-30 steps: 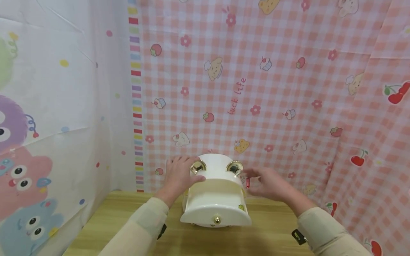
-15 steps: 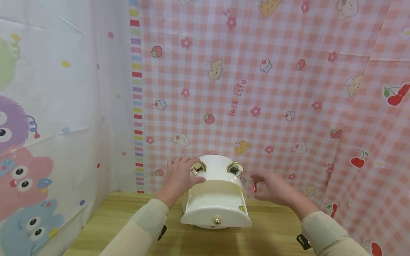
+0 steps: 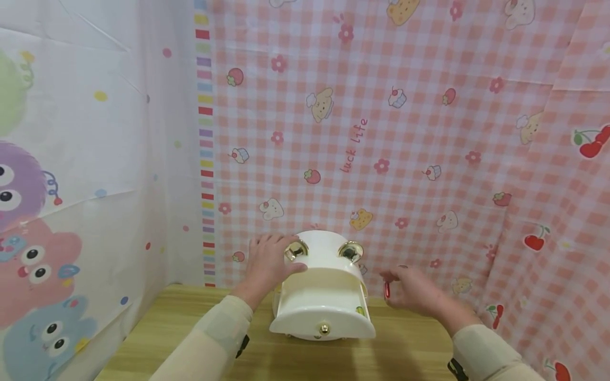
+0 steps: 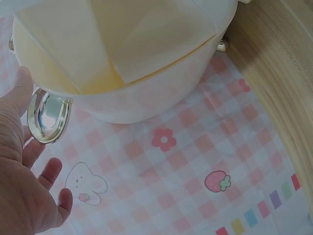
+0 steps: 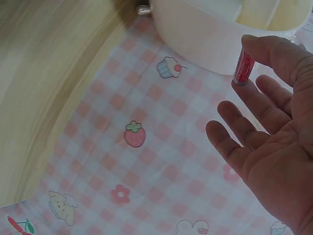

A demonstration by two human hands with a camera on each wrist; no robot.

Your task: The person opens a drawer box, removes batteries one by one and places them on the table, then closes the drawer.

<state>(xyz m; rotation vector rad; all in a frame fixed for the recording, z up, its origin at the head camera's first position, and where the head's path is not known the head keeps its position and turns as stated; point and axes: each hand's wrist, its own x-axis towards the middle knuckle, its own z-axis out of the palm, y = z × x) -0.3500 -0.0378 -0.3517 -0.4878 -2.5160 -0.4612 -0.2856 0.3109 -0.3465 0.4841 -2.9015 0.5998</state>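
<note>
A white rounded box point(image 3: 324, 241) with gold ear-like rings stands on the table. Its curved drawer point(image 3: 300, 321) with a gold knob is pulled out at the front. Inside, at the drawer's right, shows a small green-yellow patch point(image 3: 360, 310). My left hand point(image 3: 269, 262) holds the box's upper left side, thumb on the top edge and fingers about the left gold ring point(image 4: 49, 115). To the right of the box, apart from it, my right hand point(image 3: 413, 291) pinches a small red cylinder point(image 5: 243, 67) with a silvery end between thumb and finger. Its other fingers spread loosely.
The wooden table point(image 3: 200, 317) extends to both sides of the box. Close behind hangs a pink checked cloth point(image 3: 405, 196), and a white cloth point(image 3: 176, 254) with cartoon figures hangs at left.
My right hand has moved right and slightly down, away from the box, with the red cylinder in its fingers. My left hand and the box have stayed put.
</note>
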